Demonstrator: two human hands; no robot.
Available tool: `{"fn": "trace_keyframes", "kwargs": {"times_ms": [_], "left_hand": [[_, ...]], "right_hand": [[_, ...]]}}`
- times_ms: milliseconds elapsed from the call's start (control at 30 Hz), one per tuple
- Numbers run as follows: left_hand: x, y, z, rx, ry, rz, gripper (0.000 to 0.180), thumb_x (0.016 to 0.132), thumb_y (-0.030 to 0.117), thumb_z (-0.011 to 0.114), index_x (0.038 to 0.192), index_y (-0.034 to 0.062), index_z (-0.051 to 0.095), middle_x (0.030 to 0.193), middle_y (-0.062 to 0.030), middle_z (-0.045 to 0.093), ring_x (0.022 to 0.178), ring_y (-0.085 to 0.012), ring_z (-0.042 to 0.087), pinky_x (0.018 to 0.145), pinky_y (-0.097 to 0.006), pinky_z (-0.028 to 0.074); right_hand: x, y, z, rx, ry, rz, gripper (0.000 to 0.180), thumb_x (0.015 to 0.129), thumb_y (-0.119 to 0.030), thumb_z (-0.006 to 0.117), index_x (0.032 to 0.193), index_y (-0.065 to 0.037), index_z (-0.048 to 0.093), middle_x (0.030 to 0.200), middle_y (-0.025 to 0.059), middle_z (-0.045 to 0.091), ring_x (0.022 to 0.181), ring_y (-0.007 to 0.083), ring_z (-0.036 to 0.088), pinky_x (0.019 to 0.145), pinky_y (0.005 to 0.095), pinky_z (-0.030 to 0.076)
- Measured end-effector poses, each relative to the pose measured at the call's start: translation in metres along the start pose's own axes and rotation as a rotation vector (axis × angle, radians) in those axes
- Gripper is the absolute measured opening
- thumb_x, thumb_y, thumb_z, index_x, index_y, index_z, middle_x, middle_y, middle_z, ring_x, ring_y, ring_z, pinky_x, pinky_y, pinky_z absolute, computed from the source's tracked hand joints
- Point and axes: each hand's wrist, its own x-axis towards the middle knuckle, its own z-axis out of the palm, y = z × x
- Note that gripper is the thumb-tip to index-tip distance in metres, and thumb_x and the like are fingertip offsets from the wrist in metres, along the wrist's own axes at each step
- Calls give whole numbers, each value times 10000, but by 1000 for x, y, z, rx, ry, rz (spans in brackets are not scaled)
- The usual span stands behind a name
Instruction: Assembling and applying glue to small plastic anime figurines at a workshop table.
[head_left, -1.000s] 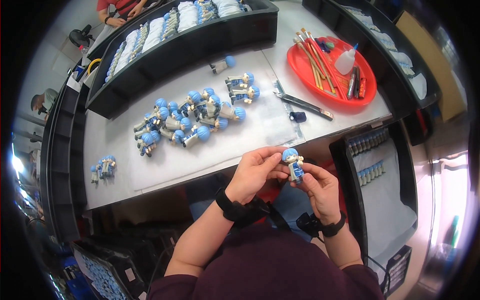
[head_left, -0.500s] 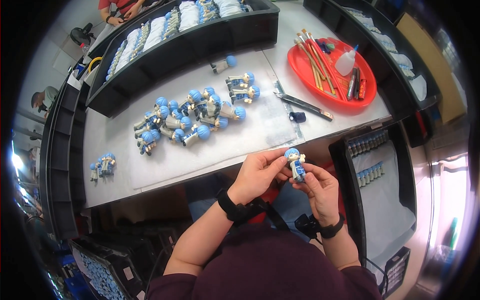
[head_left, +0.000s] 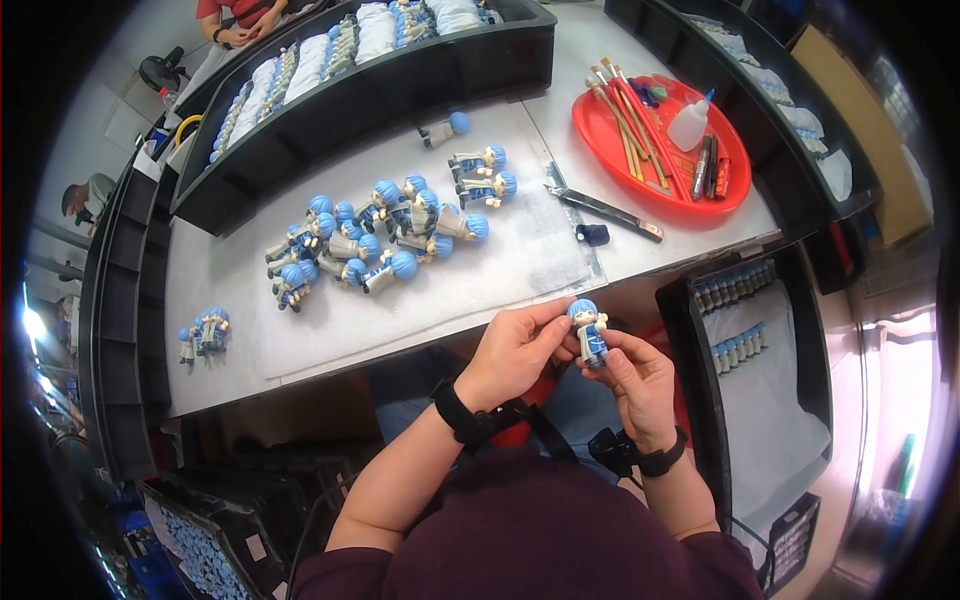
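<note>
A small blue-haired figurine [head_left: 590, 338] is held upright between my two hands, just off the table's front edge, its front turned up toward me. My left hand [head_left: 513, 352] pinches it at the head and upper side. With thumb and fingers, my right hand [head_left: 640, 385] grips its lower body. Beyond my hands, a pile of similar figurines [head_left: 375, 235] lies on a white cloth [head_left: 430, 305]. Two figurines [head_left: 485, 188] lie side by side to the right of the pile, and another figurine [head_left: 445, 128] lies farther back.
A craft knife [head_left: 610, 214] and a small dark object [head_left: 593, 235] lie right of the cloth. Behind them stands a red tray [head_left: 590, 135] of brushes, pens and a bottle. Black crates [head_left: 400, 85] with figurines stand behind and at right. A person [head_left: 240, 25] is at the far left.
The figurine has turned or tilted very slightly in my fingers. Both hands stay in nearly the same place, and the things on the table have not moved.
</note>
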Motion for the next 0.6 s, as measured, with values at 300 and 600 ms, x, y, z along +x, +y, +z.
{"fn": "trace_keyframes", "kwargs": {"times_ms": [300,600], "left_hand": [[1,-1,0,-35,66,-9,293,873,91,470,1136,-36,489,895,-61,596,742,-72,555,688,-207,467],[-8,12,7,-216,-249,32,272,801,-26,504,1071,-1,516,970,-73,570,880,-114,548,780,-244,445]], "right_hand": [[4,5,-6,16,-7,9,235,819,-60,555,1026,51,543,945,123,584,834,177,587,739,276,503],[-14,0,-10,315,-140,230,358,862,-248,451,1069,41,406,911,172,553,767,238,606,619,285,521]]}}
